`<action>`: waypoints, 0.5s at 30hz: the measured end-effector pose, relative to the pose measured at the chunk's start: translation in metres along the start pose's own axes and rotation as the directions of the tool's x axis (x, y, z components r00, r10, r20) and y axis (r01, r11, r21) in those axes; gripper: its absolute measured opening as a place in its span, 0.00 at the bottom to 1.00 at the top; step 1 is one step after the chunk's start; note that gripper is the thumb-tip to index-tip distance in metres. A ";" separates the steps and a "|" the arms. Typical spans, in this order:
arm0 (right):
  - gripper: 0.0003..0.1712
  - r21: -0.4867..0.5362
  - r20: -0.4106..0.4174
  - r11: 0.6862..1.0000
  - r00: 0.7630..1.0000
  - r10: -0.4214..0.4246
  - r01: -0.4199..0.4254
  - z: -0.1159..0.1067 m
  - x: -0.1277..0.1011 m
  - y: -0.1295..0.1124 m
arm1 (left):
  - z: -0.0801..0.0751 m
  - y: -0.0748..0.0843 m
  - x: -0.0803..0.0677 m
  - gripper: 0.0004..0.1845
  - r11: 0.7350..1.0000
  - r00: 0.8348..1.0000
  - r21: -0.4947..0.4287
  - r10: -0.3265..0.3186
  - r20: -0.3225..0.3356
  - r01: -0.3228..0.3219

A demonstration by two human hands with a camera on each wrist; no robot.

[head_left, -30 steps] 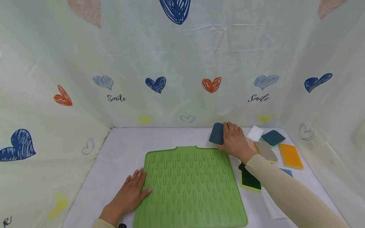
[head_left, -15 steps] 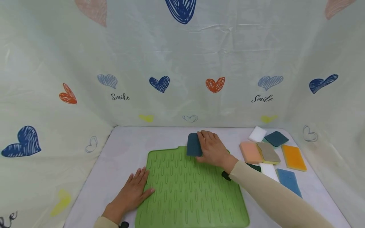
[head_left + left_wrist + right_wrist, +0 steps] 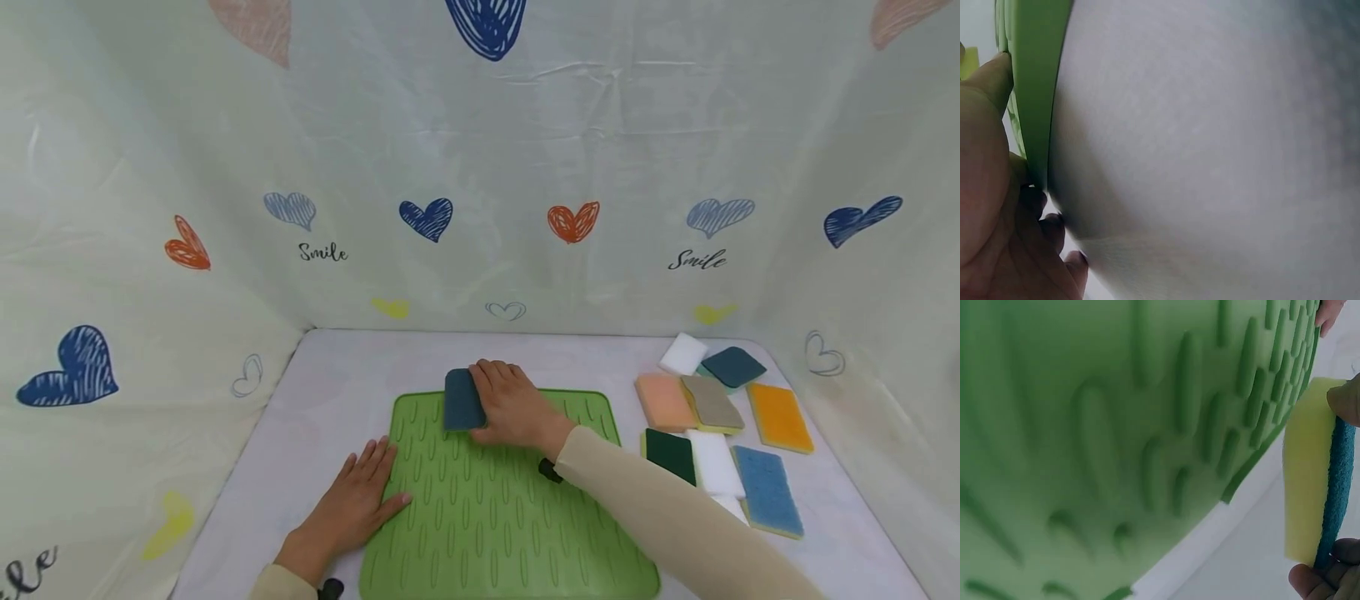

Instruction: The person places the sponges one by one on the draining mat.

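White table (image 3: 330,392) is enclosed by a pale curtain backdrop (image 3: 480,150) printed with hearts and "Smile" script. Green ribbed mat (image 3: 487,500) is laid flat at table centre. Dark teal sponge (image 3: 461,400) is gripped by the right hand (image 3: 513,408), fingers curled over its top and thumb underneath, held at the mat's far edge; whether it touches the mat cannot be told. Yellow foam underside of the sponge is seen in the right wrist view (image 3: 1307,487), teal scouring face beside it. Left hand (image 3: 356,504) is laid flat, fingers straight, pressed on the mat's left edge, nothing held. Cluster of other sponges is seen well apart at right: white (image 3: 682,353), teal (image 3: 733,367), peach (image 3: 663,402), grey (image 3: 711,403), orange (image 3: 780,417), dark green (image 3: 670,455), blue (image 3: 767,500). Cream sleeve (image 3: 675,517) is worn on the right arm.
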State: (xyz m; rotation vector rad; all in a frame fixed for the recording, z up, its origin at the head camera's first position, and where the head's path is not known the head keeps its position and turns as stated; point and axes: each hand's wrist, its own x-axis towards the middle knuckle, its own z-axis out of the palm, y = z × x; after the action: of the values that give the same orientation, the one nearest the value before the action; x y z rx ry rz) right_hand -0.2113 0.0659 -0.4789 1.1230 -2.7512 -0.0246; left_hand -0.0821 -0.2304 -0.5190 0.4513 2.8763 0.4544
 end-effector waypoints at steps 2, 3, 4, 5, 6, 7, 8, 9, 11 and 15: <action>0.60 -0.004 0.009 1.000 1.000 -0.009 0.009 0.003 0.008 -0.010 | -0.001 0.000 0.000 0.45 1.000 1.000 -0.001 0.002 -0.002 -0.002; 0.60 0.004 0.013 1.000 1.000 -0.013 0.013 0.004 0.012 -0.015 | -0.001 0.000 -0.001 0.45 1.000 1.000 -0.001 0.002 -0.002 -0.002; 0.59 0.011 0.017 1.000 1.000 -0.018 0.018 0.006 0.016 -0.020 | -0.001 0.000 0.000 0.45 1.000 1.000 0.000 0.002 -0.002 -0.002; 0.59 0.019 0.031 1.000 0.999 -0.018 0.017 0.007 0.020 -0.024 | -0.001 0.000 0.000 0.45 1.000 1.000 0.001 0.002 -0.003 -0.002; 0.59 0.024 0.040 1.000 0.999 -0.019 0.018 0.009 0.023 -0.028 | -0.002 0.000 0.000 0.45 1.000 1.000 -0.001 0.003 -0.004 -0.003; 0.59 0.032 0.050 0.999 0.999 -0.021 0.019 0.010 0.027 -0.032 | -0.002 0.000 0.000 0.45 1.000 1.000 0.000 0.002 -0.002 -0.002; 0.59 0.038 0.065 0.999 0.998 -0.021 0.019 0.012 0.030 -0.036 | -0.002 0.000 0.000 0.45 1.000 1.000 0.000 0.003 -0.002 -0.003; 0.59 0.044 0.079 0.999 0.997 -0.019 0.016 0.013 0.033 -0.039 | -0.002 0.000 0.000 0.45 1.000 1.000 -0.002 0.004 -0.001 -0.004; 0.59 0.052 0.103 0.999 0.995 -0.015 0.009 0.016 0.038 -0.044 | -0.002 0.001 0.000 0.45 1.000 1.000 -0.006 0.007 -0.001 -0.007; 0.59 0.069 0.138 0.998 0.990 -0.003 -0.006 0.022 0.047 -0.051 | -0.002 0.001 0.000 0.45 1.000 1.000 -0.006 0.011 -0.001 -0.011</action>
State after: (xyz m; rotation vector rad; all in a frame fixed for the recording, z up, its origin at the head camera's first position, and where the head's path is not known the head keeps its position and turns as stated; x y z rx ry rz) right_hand -0.2125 -0.0049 -0.4971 1.1792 -2.8954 -0.0064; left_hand -0.0825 -0.2303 -0.5170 0.4661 2.8740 0.4654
